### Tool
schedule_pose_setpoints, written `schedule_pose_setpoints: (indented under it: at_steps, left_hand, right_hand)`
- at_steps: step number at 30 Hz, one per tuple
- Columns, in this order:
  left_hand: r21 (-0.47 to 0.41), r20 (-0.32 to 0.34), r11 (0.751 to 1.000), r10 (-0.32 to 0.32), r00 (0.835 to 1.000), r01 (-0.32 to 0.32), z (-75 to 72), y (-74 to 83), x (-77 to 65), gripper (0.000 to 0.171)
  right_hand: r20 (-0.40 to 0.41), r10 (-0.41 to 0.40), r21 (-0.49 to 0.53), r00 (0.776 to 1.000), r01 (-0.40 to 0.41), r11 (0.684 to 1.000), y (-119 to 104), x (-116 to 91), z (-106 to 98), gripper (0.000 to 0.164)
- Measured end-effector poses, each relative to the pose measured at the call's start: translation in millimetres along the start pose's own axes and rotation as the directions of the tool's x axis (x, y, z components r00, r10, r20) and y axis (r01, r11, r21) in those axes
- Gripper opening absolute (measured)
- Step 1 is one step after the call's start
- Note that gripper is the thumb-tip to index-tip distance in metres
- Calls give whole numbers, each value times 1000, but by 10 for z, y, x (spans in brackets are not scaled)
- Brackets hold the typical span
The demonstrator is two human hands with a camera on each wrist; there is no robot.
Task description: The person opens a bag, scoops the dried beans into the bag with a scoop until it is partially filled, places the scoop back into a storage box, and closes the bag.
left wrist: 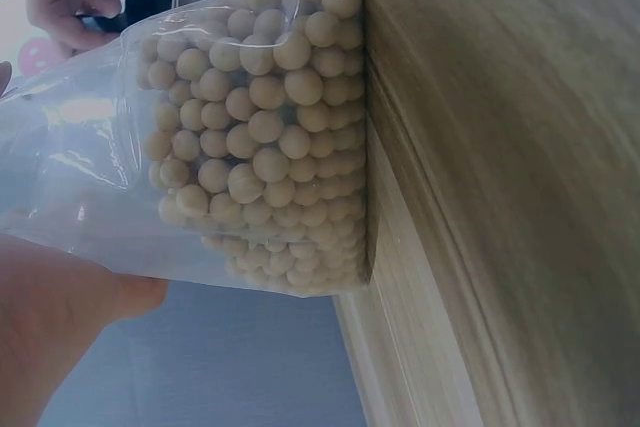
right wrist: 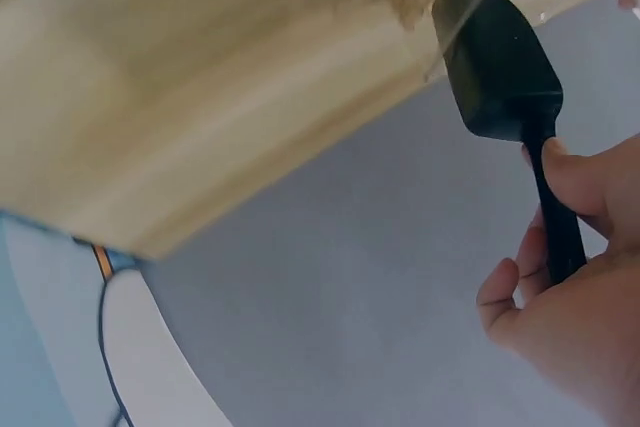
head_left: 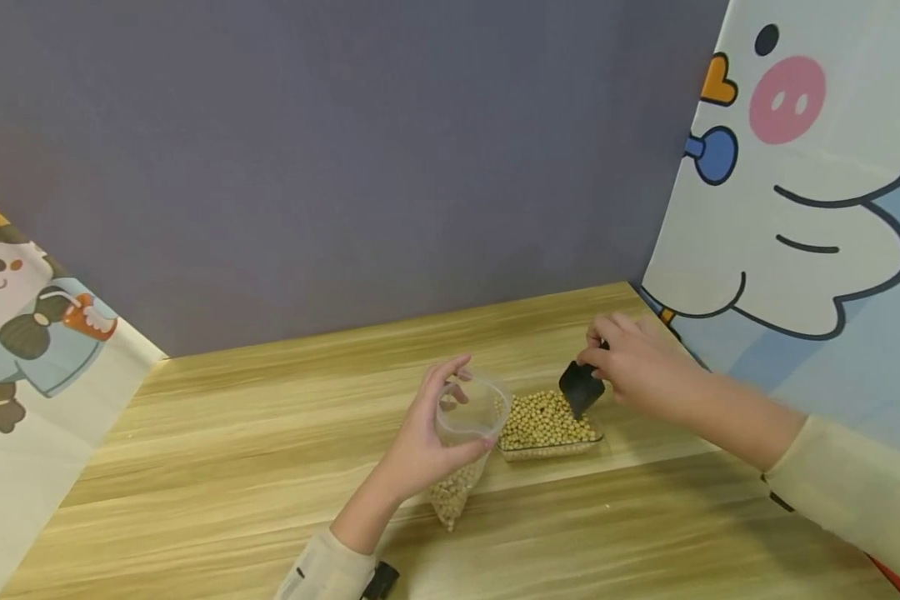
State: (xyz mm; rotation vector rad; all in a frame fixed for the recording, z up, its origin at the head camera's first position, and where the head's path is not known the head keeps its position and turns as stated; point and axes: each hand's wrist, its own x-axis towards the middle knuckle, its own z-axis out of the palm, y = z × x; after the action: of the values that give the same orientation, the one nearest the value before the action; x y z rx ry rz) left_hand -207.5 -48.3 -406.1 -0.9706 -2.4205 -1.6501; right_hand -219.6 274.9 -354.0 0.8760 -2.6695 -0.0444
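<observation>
My left hand [head_left: 422, 439] holds a clear plastic bag [left wrist: 90, 162] by its upper part, thumb on one side and fingers round the other. The bag's round mouth faces up, and pale round beans [left wrist: 265, 127] that look like soybeans fill its lower part. It stands upright on the wooden table. My right hand [head_left: 637, 364] grips the handle of a black scoop [right wrist: 505, 72]. The scoop tilts down, its tip at the beans in a clear rectangular container [head_left: 551, 451] just right of the bag. No beans show on the scoop's visible face.
The wood-grain table [head_left: 270, 433] ends at a grey upright panel [head_left: 330, 167] behind. Side panels with cartoon pictures stand at the left [head_left: 30, 333] and right [head_left: 795, 208], the right one close to my right arm. A small pale speck lies in front of the container.
</observation>
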Motion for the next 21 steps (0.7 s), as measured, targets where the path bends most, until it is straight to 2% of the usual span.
schedule_pose_setpoints:
  at_steps: [4,6,9,12,15,17,19,21]
  left_hand:
    - [6,0,1000,0,1000,0,2,-9,-7,100]
    - [11,-1,1000,2,1000,-2,2,-12,-10,100]
    - [9,-3,1000,7,1000,-7,5,-17,-13,99]
    - [1,-8,1000,15,1000,-15,6,-15,-15,99]
    - [-10,-9,1000,19,1000,-19,5,-7,-18,98]
    - [-14,-7,1000,17,1000,-17,8,-5,-18,98]
    - [-16,-5,1000,12,1000,-12,6,-6,-20,99]
    - [-13,-4,1000,7,1000,-7,1,-7,-27,99]
  right_hand:
    - [-9,18,137,1000,-17,990,-44,-29,36,20]
    - [-22,40,166,999,-36,985,-45,-37,6,20]
    - [-4,60,108,998,-59,992,-38,-45,-80,22]
    - [53,45,29,998,-47,998,-53,-44,-144,21]
    - [123,16,111,992,-30,993,-74,-56,-140,20]
    - [174,23,223,984,-63,973,-64,-86,-116,18]
    - [221,64,335,973,-137,932,-39,-118,-90,18]
    - [251,111,392,962,-206,897,-7,-148,-59,19]
